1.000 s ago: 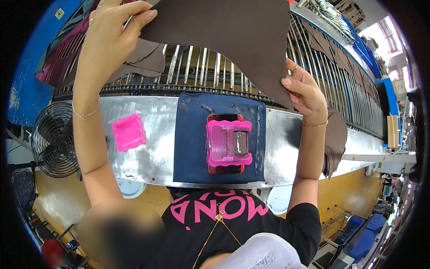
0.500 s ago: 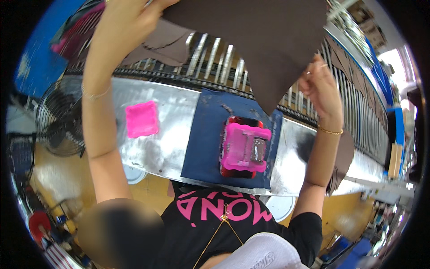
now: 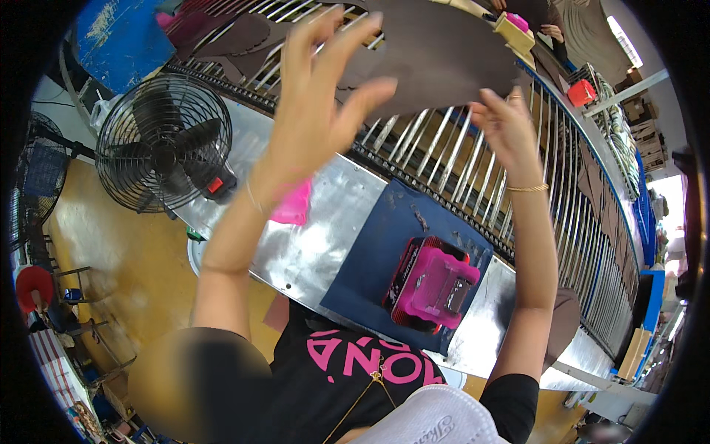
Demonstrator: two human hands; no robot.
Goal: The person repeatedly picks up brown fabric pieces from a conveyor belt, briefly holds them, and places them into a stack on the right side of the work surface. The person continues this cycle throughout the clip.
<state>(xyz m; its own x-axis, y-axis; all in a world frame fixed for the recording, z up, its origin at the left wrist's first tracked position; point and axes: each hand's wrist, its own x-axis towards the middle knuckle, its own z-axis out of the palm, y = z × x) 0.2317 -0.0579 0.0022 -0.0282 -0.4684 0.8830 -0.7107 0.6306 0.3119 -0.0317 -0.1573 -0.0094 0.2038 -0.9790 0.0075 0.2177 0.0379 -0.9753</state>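
Note:
A dark brown sheet, apparently leather (image 3: 444, 59), spreads over the metal rods of a rack (image 3: 436, 148) at the far side. My left hand (image 3: 318, 103) is over its left part, fingers spread and blurred, holding nothing. At its near right edge is my right hand (image 3: 510, 133), its fingers loosely bent and apart; whether the tips touch the sheet I cannot tell. Nearer me, a pink tray (image 3: 429, 285) with a clear box and a dark block in it rests on a red and black box (image 3: 403, 285), on a dark blue cloth (image 3: 362, 274).
Another pink tray (image 3: 294, 206) lies on the metal table (image 3: 325, 229), partly behind my left forearm. A black fan (image 3: 164, 152) stands at the left. More brown pieces (image 3: 244, 48) lie on the rods. Across the rack, another person's hand (image 3: 551, 32) shows near a yellow box (image 3: 515, 35).
The view has turned. The brown sheet has come down from a raised, hanging position onto the rods. My left hand has let go of it and spread its fingers.

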